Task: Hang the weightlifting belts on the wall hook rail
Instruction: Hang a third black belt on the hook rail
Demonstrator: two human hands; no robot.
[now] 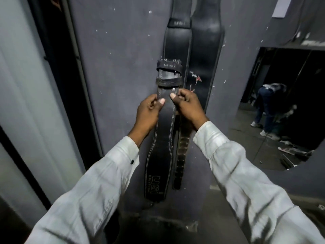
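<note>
A black stitched leather weightlifting belt [162, 136] with "USI" lettering near its lower end hangs in front of the dark grey wall [119, 55]. My left hand [149, 111] grips its left edge just below the buckle end, thumb on the front. On the belt's right edge my right hand [188, 106] grips at the same height. The buckle and keeper loops [168, 73] stand above my thumbs. Behind it, two more black belts [205, 55] hang down the wall from above the frame. A narrow studded strap end [181, 155] dangles behind the held belt. The hook rail is out of view.
A mirror [281, 106] on the right wall reflects a person bending over and shoes on the floor. A pale door or panel with a dark frame [44, 85] runs along the left. Dark floor [175, 222] lies below the belts.
</note>
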